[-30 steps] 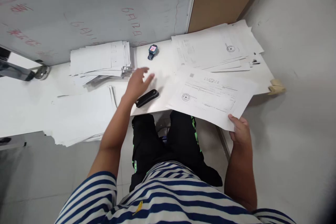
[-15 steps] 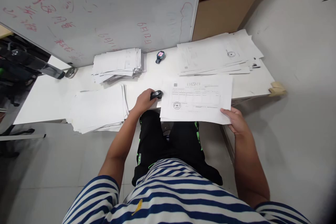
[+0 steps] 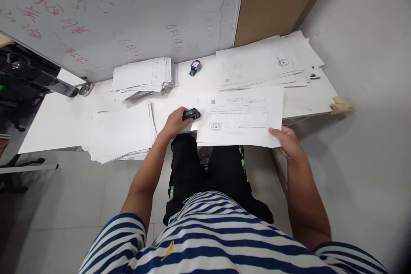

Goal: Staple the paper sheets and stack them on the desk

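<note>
My left hand (image 3: pixel 177 120) is closed around a small black stapler (image 3: pixel 192 114) at the table's front edge. The stapler's nose points right, close to the left edge of some printed sheets (image 3: pixel 240 117). Those sheets bear a table of text and a round stamp. My right hand (image 3: pixel 288 140) pinches their lower right corner, thumb on top and fingers hidden underneath. The sheets lie partly over the table, and their near edge hangs over my lap.
Paper stacks lie at the front left (image 3: pixel 122 132), back left (image 3: pixel 143 77) and back right (image 3: pixel 269 62) of the white table (image 3: pixel 51 126). A smartwatch (image 3: pixel 195 67) rests near the whiteboard (image 3: pixel 128 13). Tan padding (image 3: pixel 341 105) covers the right corner; a wall (image 3: pixel 362 64) stands beyond.
The view has shifted slightly. The stapler in my left hand is turned a little, showing more of its top, and the sheets in my right hand sit nearly the same.
</note>
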The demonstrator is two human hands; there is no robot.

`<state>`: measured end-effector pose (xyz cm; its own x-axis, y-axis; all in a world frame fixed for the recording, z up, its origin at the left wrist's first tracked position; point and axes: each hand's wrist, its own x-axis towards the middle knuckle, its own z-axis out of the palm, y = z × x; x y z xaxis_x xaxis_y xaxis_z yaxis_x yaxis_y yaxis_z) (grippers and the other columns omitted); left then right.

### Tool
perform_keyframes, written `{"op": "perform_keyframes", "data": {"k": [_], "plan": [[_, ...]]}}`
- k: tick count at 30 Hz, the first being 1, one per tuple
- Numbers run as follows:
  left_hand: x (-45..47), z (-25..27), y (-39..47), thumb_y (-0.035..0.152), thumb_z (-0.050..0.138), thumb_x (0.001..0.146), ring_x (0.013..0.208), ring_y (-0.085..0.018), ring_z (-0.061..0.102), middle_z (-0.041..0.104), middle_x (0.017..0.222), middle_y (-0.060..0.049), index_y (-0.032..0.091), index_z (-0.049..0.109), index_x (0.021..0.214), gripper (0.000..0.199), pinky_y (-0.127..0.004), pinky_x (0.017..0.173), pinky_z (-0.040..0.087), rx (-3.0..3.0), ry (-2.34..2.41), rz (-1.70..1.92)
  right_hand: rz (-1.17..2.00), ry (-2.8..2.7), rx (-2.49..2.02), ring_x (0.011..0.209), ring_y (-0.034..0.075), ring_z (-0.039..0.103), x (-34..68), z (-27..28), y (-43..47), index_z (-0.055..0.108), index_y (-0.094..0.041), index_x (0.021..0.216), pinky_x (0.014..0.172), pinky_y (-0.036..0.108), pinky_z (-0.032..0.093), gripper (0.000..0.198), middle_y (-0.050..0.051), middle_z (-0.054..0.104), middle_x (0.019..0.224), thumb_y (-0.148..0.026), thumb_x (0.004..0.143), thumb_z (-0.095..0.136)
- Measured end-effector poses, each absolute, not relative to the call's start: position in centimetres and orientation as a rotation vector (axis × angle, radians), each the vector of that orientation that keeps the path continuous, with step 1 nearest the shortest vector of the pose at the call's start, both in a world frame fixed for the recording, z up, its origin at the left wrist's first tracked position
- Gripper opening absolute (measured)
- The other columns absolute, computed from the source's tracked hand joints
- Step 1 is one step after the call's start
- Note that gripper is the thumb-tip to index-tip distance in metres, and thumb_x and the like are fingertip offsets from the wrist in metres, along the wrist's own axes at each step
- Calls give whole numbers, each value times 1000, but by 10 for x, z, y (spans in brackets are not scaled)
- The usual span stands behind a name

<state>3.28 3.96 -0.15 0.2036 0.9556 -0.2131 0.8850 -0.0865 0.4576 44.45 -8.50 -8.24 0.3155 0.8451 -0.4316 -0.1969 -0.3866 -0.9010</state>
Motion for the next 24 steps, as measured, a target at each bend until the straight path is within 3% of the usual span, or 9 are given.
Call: {"op": "perform_keyframes", "data": {"k": [11, 22, 24], "plan": [[35, -1, 39, 37, 68, 87, 107, -29, 65, 71, 116, -9, 25, 59, 117, 34, -42, 89, 50, 2009, 1692, 205, 1168, -578, -1520, 90, 33, 78, 445, -76, -91, 75, -26, 90, 78, 47, 67, 35, 8, 81, 92, -44, 62, 86], [31, -2, 43, 35, 66, 87, 108, -29, 64, 68, 117, -10, 25, 59, 116, 32, -45, 94, 51, 2062, 1595, 172, 1346, -646, -1528, 84, 29, 79, 425, -74, -83, 79, -25, 87, 79, 42, 67, 38, 4, 82, 91, -44, 57, 94], [26, 4, 46, 34, 67, 85, 115, -29, 62, 65, 124, -10, 25, 59, 117, 34, -45, 99, 50, 2098, 1508, 159, 1366, -672, -1530, 84, 30, 79, 430, -74, -84, 80, -27, 87, 80, 43, 68, 37, 4, 82, 90, -44, 57, 95]]}}
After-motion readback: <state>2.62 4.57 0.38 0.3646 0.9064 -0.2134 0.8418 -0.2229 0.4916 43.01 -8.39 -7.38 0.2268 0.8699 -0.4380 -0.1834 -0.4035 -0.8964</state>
